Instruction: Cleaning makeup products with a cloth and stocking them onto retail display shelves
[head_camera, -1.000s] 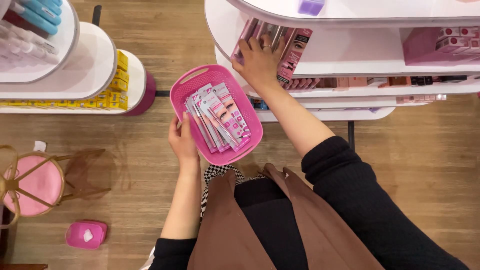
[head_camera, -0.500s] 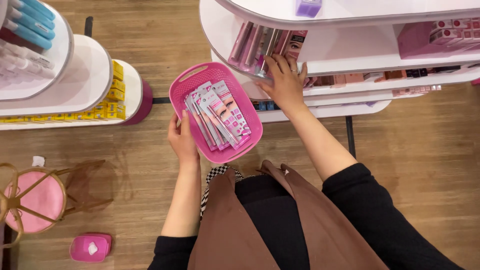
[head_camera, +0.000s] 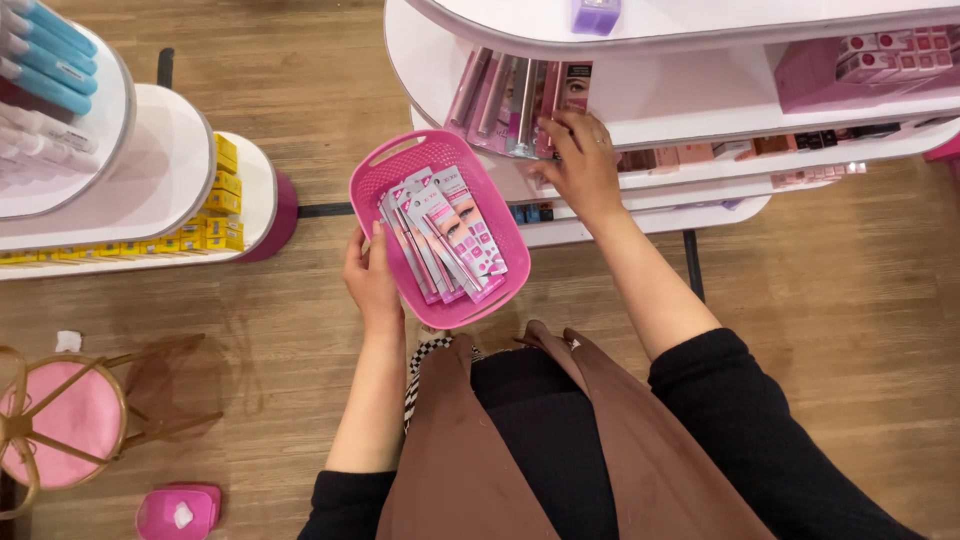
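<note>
Right hand (head_camera: 585, 165) has slid rightward along the white shelf (head_camera: 700, 100) since 1 s ago; fingers now spread on the upright packs (head_camera: 520, 95). Left hand (head_camera: 372, 280) grips the pink basket (head_camera: 375, 180) rim, just below the shelf, packets (head_camera: 440, 235) inside. Risk: one-handed basket could tip, spilling pkts. Wood floor (head_camera: 850, 300); pink stool (head_camera: 60, 415) far left of shelf.

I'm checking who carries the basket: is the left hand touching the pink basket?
Touching. The head view shows the left hand gripping the pink basket at its near-left rim, fingers against its wall.
</note>
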